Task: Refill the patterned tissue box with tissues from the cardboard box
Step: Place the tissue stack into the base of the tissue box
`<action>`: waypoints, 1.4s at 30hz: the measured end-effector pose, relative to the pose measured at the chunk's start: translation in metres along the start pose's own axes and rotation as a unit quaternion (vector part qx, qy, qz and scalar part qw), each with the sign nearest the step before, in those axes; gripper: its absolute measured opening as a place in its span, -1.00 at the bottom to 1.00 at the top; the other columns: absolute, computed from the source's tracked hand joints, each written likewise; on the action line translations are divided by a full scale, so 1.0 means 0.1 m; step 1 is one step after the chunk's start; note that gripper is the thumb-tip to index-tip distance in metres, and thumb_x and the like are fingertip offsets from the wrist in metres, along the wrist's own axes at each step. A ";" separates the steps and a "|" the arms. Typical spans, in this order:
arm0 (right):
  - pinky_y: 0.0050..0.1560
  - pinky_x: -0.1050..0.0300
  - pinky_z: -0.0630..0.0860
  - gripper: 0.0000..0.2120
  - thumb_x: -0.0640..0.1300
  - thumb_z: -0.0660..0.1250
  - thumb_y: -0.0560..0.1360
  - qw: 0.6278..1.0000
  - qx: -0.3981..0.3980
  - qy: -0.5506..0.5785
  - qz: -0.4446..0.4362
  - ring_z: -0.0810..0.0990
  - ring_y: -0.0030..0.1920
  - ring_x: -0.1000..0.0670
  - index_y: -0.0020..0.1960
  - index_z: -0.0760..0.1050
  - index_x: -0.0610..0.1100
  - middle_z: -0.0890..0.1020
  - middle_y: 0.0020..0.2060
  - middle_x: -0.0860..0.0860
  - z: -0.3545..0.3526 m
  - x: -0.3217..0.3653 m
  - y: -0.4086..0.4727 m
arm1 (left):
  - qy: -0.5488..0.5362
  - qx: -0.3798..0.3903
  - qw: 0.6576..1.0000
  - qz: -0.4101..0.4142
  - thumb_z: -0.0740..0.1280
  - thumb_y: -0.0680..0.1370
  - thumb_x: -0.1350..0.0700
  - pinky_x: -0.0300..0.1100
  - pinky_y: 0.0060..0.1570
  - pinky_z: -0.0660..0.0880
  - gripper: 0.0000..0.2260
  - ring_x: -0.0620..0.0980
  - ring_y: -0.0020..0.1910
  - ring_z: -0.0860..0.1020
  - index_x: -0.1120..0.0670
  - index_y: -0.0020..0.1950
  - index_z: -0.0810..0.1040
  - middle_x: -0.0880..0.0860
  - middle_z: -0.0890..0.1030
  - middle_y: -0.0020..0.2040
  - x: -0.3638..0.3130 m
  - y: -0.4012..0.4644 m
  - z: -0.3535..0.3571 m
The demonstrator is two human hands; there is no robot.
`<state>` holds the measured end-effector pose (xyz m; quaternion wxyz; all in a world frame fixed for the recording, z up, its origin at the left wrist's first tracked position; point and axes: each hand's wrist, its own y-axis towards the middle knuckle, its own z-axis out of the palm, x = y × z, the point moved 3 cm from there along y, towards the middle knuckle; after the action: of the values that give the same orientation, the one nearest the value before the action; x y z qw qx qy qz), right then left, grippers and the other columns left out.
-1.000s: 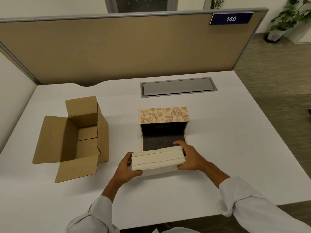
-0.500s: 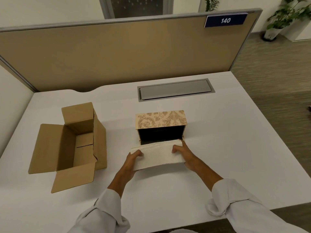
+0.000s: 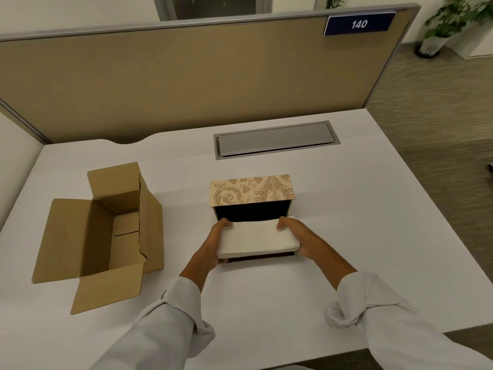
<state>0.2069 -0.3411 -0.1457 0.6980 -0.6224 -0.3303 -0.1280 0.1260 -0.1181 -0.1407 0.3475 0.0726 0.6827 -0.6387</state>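
Note:
A white stack of tissues lies flat over the dark open side of the patterned tissue box, which stands mid-table with its beige floral panel facing up. My left hand grips the stack's left end and my right hand grips its right end. The stack's far edge reaches into the box's black interior. The brown cardboard box stands open at the left, flaps spread, and I see no tissues inside it.
A grey cable hatch is set into the white desk behind the tissue box. A tan partition with a "140" sign closes off the back. The desk's right edge drops to the floor, where potted plants stand far right.
Both hands have turned the tissue stack flat and pushed it forward, from in front of the patterned box into its dark opening. The cardboard box has stayed put.

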 end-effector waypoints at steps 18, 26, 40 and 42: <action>0.10 -0.05 0.55 -0.63 0.02 0.40 0.46 1.000 -0.017 -0.011 0.011 0.59 0.06 -0.14 0.20 0.48 -0.10 0.62 0.05 -0.15 -0.06 0.04 0.28 | 0.035 -0.081 0.996 -0.004 0.31 0.47 -0.14 -0.03 -0.20 0.55 -0.62 0.15 -0.05 0.56 0.09 0.15 0.44 0.15 0.58 -0.01 0.01 0.23 -0.13; -0.03 0.00 0.56 -0.73 0.02 0.40 0.45 1.000 -0.022 -0.013 0.013 0.60 0.00 -0.11 0.08 0.51 -0.08 0.63 0.00 -0.13 -0.09 0.01 0.28 | 0.076 -0.132 0.988 0.039 0.37 0.49 -0.14 -0.03 -0.16 0.57 -0.61 0.15 -0.02 0.55 0.13 0.12 0.45 0.15 0.57 0.01 0.01 0.24 -0.18; -0.01 -0.01 0.57 -0.48 0.00 0.45 0.43 0.998 -0.063 -0.008 -0.016 0.58 0.10 -0.13 0.33 0.43 -0.13 0.60 0.15 -0.14 -0.16 -0.04 0.27 | 0.153 -0.174 0.965 0.123 0.44 0.44 -0.19 0.13 0.04 0.62 -0.65 0.12 -0.16 0.63 0.08 -0.29 0.56 0.07 0.62 -0.23 0.01 0.17 -0.25; -0.12 0.05 0.56 -0.47 0.01 0.48 0.41 0.997 -0.074 -0.007 -0.018 0.59 0.06 -0.11 0.31 0.46 -0.14 0.61 0.13 -0.14 -0.16 -0.06 0.27 | 0.191 -0.180 0.955 0.139 0.42 0.45 -0.21 0.12 0.03 0.60 -0.61 0.16 -0.11 0.64 0.14 -0.22 0.62 0.12 0.65 -0.19 -0.02 0.15 -0.24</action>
<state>0.2231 -0.3527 -0.1708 0.6451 -0.6674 -0.3359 -0.1602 0.1265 -0.0931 -0.1534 0.3035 0.2239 0.8229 -0.4250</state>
